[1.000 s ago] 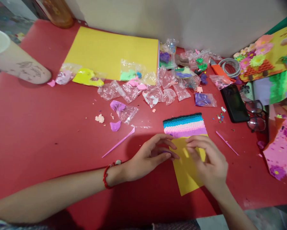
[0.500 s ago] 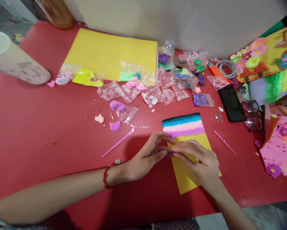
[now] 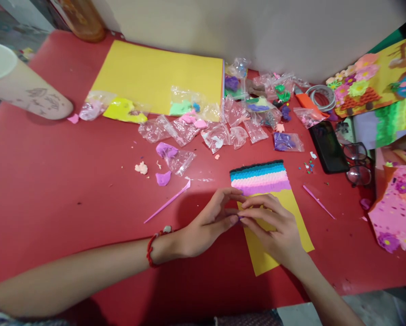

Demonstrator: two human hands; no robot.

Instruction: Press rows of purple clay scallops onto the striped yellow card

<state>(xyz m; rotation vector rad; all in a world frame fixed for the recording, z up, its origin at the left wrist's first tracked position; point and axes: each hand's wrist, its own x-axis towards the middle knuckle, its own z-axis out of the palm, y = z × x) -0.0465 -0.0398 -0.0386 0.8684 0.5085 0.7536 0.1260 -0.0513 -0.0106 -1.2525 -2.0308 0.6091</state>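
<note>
A small yellow card (image 3: 301, 222) lies on the red table (image 3: 70, 190), its upper part covered in rows of black, blue, white, pink and purple clay (image 3: 260, 177). My left hand (image 3: 209, 222) and my right hand (image 3: 274, 228) meet at the card's left edge, just below the purple row. The fingertips of both hands are pinched together around something tiny and purple that I cannot make out. A red bracelet circles my left wrist.
A pink plastic tool (image 3: 169, 201) and purple clay lumps (image 3: 162, 178) lie left of the hands; a thin pink stick (image 3: 318, 201) lies right. Several clay bags (image 3: 219, 131), a large yellow sheet (image 3: 158, 74), a phone (image 3: 328, 146), glasses (image 3: 359, 163) and finished craft pictures (image 3: 398, 213) crowd the back and right.
My right hand has slid left over the card to meet the left hand's fingertips, and both hands now pinch at one spot. The left hand stayed nearly still.
</note>
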